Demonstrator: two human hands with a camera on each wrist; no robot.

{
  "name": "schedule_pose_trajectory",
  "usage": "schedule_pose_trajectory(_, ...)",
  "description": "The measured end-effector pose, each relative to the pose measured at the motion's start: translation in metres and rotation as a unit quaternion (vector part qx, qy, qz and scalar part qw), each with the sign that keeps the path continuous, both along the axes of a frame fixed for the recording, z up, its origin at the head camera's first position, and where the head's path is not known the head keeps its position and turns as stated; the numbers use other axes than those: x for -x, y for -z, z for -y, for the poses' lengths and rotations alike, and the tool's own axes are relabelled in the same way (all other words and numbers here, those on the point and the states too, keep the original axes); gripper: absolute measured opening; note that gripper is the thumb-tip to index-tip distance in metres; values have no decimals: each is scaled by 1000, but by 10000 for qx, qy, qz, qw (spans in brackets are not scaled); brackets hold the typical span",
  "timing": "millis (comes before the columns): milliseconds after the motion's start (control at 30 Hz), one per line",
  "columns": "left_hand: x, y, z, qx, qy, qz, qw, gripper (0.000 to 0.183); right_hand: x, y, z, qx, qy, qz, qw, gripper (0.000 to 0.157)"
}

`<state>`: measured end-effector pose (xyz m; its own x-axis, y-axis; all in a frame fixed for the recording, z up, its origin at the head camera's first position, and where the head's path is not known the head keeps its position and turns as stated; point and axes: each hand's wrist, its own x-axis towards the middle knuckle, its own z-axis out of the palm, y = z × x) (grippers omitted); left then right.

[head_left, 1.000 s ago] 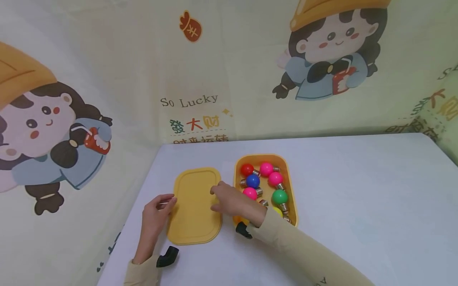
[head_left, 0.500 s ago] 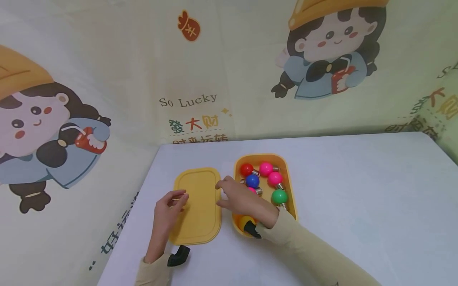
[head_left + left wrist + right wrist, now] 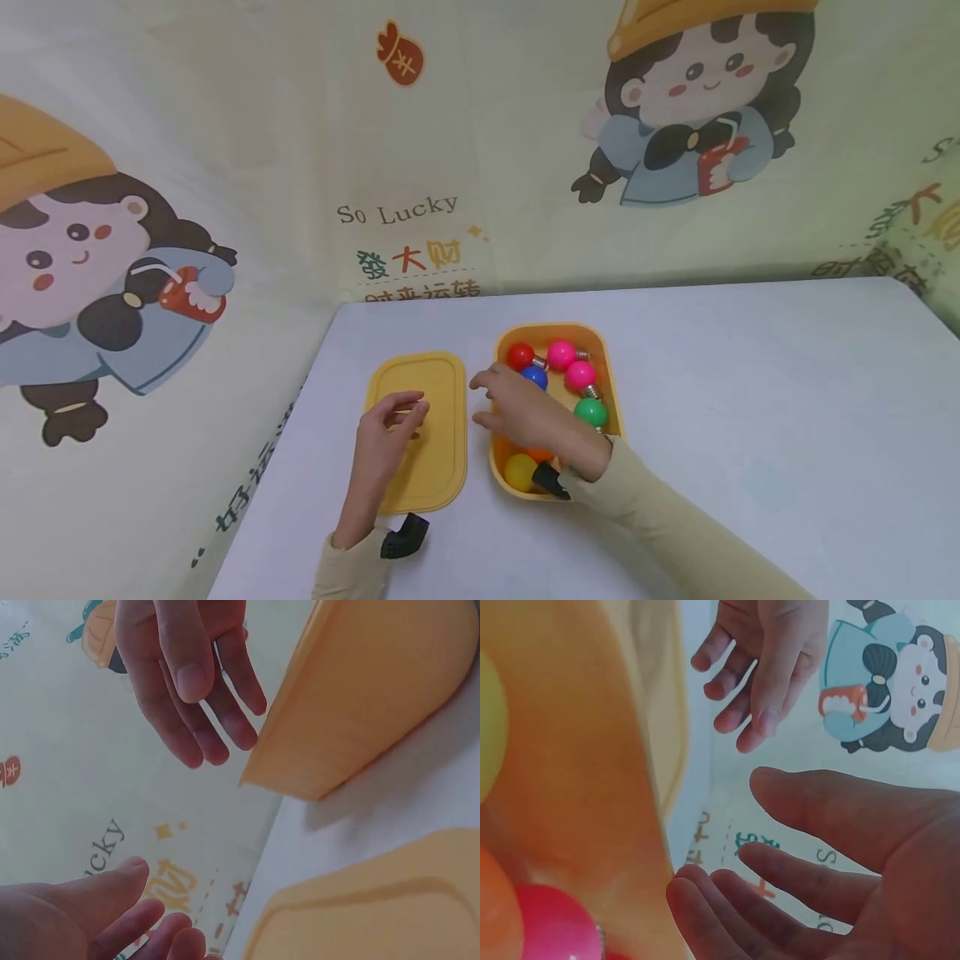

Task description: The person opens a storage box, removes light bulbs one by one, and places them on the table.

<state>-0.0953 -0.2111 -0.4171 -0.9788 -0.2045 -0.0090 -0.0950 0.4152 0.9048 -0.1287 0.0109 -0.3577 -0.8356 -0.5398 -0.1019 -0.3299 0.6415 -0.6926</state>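
A yellow lid (image 3: 442,450) lies flat on the table, left of a yellow box (image 3: 615,400) holding several colourful toy light bulbs. Over the lid hovers my left hand (image 3: 382,442), fingers loosely bent and nothing in them. My right hand (image 3: 532,417) is above the box's left side, thumb apart from its fingers, also holding nothing. In the right wrist view, the fingertips (image 3: 686,896) come right at the box's rim. Red (image 3: 521,357), blue (image 3: 535,377), pink (image 3: 581,375), green (image 3: 591,412) and yellow (image 3: 521,472) bulbs show; the right hand and forearm hide others.
The white table (image 3: 750,417) extends to the right of the box. Behind it and at the left hangs a pale printed cloth (image 3: 525,167) with cartoon figures. Black wrist mounts (image 3: 405,536) sit at both sleeves.
My left hand has moved right, from the lid's left edge to above it. The right hand has shifted right, from the lid's right edge to over the box. Lid and box stay put.
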Motion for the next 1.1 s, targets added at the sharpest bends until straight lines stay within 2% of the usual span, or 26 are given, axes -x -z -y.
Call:
schedule_pose_trajectory(233, 1, 2, -15, -240, 85, 50, 9997, 32, 3, 3, -10, -25, 196, -88, 9998, 42)
schedule_pose_trajectory(667, 0, 8, -40, -739, 589, 184, 9954, 34, 14, 6, -30, -213, 317, -303, 9988, 47)
schedule_pose_trajectory(833, 1, 9, -45, -809, 755, 223, 9936, 37, 22, 8, -38, -209, 444, -110, 9987, 47)
schedule_pose_trajectory(967, 1, 9, -50, -874, 860, 379, 9917, 40, 27, 9, -42, -396, 601, -30, 9974, 51)
schedule_pose_trajectory(1100, 1, 10, -53, -939, 936, 501, 9899, 41, 32, 11, -45, -639, 685, -225, 9953, 52)
